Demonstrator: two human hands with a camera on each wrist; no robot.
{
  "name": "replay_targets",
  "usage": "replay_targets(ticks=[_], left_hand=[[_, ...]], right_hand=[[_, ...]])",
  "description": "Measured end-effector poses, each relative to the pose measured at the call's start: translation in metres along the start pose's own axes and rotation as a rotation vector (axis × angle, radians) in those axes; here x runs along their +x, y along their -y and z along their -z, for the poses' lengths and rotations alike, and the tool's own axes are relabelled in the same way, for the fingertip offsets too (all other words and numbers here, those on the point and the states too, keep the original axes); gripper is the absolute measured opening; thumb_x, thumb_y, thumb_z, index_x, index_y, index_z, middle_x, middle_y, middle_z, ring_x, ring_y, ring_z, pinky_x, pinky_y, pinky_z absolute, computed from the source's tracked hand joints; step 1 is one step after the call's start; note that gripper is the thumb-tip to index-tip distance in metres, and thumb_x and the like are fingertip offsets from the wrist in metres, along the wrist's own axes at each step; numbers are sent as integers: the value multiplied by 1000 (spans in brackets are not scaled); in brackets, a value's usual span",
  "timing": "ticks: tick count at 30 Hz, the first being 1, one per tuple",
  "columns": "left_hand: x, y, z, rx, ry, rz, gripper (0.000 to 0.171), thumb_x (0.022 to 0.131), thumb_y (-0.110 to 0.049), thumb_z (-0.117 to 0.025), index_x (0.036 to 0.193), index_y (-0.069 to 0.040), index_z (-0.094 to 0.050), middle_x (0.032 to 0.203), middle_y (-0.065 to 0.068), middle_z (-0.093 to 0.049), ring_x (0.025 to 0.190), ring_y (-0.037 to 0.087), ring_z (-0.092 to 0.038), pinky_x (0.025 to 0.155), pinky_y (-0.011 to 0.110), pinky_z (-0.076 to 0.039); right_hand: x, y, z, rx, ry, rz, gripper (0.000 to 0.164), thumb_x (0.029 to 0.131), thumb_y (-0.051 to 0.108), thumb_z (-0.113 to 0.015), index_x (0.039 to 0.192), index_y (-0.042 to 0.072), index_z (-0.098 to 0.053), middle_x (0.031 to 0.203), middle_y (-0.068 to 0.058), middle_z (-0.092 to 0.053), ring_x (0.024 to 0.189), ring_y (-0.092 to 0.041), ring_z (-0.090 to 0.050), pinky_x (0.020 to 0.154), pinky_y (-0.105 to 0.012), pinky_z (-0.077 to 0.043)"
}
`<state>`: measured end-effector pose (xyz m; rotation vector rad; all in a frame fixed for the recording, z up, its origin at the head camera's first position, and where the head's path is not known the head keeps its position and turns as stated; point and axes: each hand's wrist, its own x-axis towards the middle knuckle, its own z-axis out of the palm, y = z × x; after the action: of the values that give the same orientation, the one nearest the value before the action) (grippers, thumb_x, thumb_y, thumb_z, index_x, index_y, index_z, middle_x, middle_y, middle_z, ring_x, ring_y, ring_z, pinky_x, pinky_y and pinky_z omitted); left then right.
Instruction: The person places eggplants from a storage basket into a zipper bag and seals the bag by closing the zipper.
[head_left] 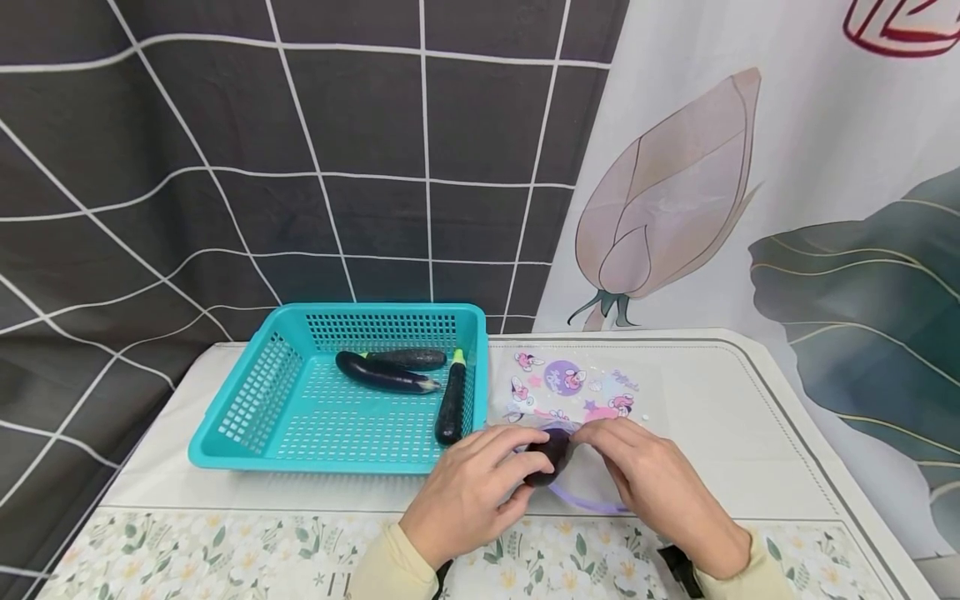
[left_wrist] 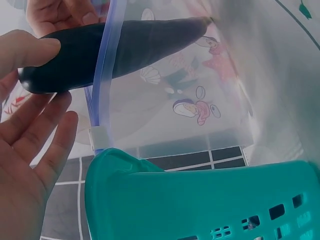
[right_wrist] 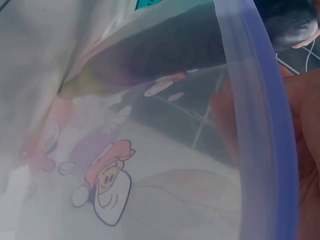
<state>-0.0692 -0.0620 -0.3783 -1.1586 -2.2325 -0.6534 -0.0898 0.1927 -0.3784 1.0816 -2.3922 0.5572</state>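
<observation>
Left hand (head_left: 474,490) pinches the dark eggplant (left_wrist: 80,60), partway inside the printed bag (left_wrist: 165,95), right hand (head_left: 663,479) gripping the bag's purple rim (right_wrist: 278,150)!

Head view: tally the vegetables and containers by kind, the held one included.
Eggplants: 2 (basket eggplant, held eggplant)
Green-tipped dark vegetables: 2 (back one, right one, both in the basket)
Teal basket: 1
Printed bag: 1
Total: 6

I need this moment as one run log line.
left hand: grips eggplant | right hand: holds open zip bag | eggplant: partly inside bag | teal basket: beside bag
</observation>
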Motion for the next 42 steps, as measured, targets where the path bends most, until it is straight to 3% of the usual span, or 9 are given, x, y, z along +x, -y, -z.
replay_targets(ticks=[2, 5, 7, 10, 19, 28, 37, 42], left_hand=[[0, -1, 0, 16, 6, 11, 28, 84, -10, -77, 110, -18, -69, 127, 1, -63, 120, 14, -60, 106, 26, -45], [0, -3, 0, 47, 19, 29, 28, 85, -11, -77, 111, -18, -70, 127, 1, -64, 119, 13, -61, 104, 26, -46], [0, -4, -1, 76, 18, 27, 29, 84, -12, -78, 111, -18, -71, 126, 1, -65, 118, 13, -61, 103, 26, -47], [1, -5, -3, 102, 10, 19, 30, 83, -13, -79, 111, -18, -70, 124, 1, -66, 116, 13, -62, 100, 26, -49], [1, -6, -7, 125, -7, 19, 33, 80, -12, -80, 111, -18, -69, 121, 1, -65, 112, 13, -64, 94, 23, -52], [0, -11, -13, 132, 37, 58, 30, 83, -15, -82, 110, -17, -70, 121, 2, -65, 112, 14, -63, 95, 25, -52], [2, -15, -17, 234, -20, -8, 26, 82, -16, -82, 105, -18, -70, 116, 1, -67, 106, 12, -65, 90, 23, -54], [2, -19, -19, 247, -17, 14, 26, 82, -17, -83, 104, -18, -70, 116, 1, -68, 104, 12, -67, 86, 25, -56]], right_hand=[[0, 0, 0, 1, -2, 2, 40, 83, -10, -64, 111, 19, -68, 109, 8, -67, 102, -12, -65, 80, -35, -57], [0, 0, -1, -3, -13, 6, 24, 101, 5, -51, 110, 18, -69, 109, 8, -67, 102, -12, -66, 80, -34, -57], [0, 0, -1, -7, -24, 8, 32, 109, 18, -37, 110, 18, -69, 108, 8, -67, 101, -12, -66, 80, -34, -57], [0, 0, -2, -14, -36, 9, 47, 110, 28, -23, 109, 18, -69, 107, 8, -67, 100, -12, -66, 79, -33, -57], [1, 1, -2, -16, -31, 3, 48, 110, 29, -23, 109, 16, -70, 107, 7, -68, 99, -13, -66, 78, -34, -57], [0, 2, -3, -38, -38, -2, 49, 110, 30, -23, 109, 15, -70, 107, 4, -68, 100, -15, -67, 77, -35, -58], [0, 2, -3, -43, -36, -3, 51, 110, 31, -22, 110, 14, -70, 108, 4, -68, 100, -16, -67, 79, -36, -58], [1, 3, -1, -41, -49, 4, 50, 110, 30, -23, 110, 14, -70, 109, 4, -68, 102, -16, -67, 81, -37, -57]])
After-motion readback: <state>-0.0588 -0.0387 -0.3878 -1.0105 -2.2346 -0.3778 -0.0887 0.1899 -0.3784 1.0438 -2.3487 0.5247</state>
